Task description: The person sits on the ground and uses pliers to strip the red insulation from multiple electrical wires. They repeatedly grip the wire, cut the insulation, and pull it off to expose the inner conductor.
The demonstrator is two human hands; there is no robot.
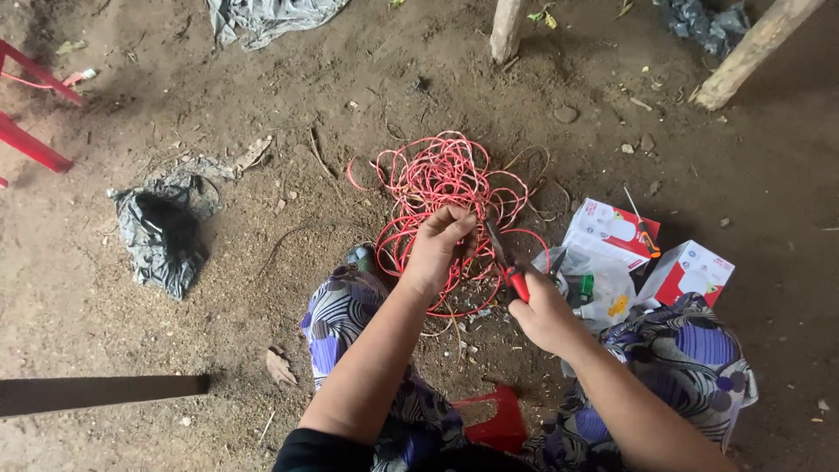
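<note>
My left hand (pixel 437 249) pinches a strand of the red wire (pixel 441 179) tangle on the dirt floor (pixel 262 288); right hand (pixel 542 315) grips red-handled pliers (pixel 507 258), jaws at the strand. Next: a clean squeeze.

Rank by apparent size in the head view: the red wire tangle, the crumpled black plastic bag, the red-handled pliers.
1. red wire tangle
2. crumpled black plastic bag, clearly smaller than the tangle
3. red-handled pliers, held in the right hand and partly hidden by it

Both hands — left (pixel 440 248), right (pixel 544 315) — forward, fingers curled closed.
</note>
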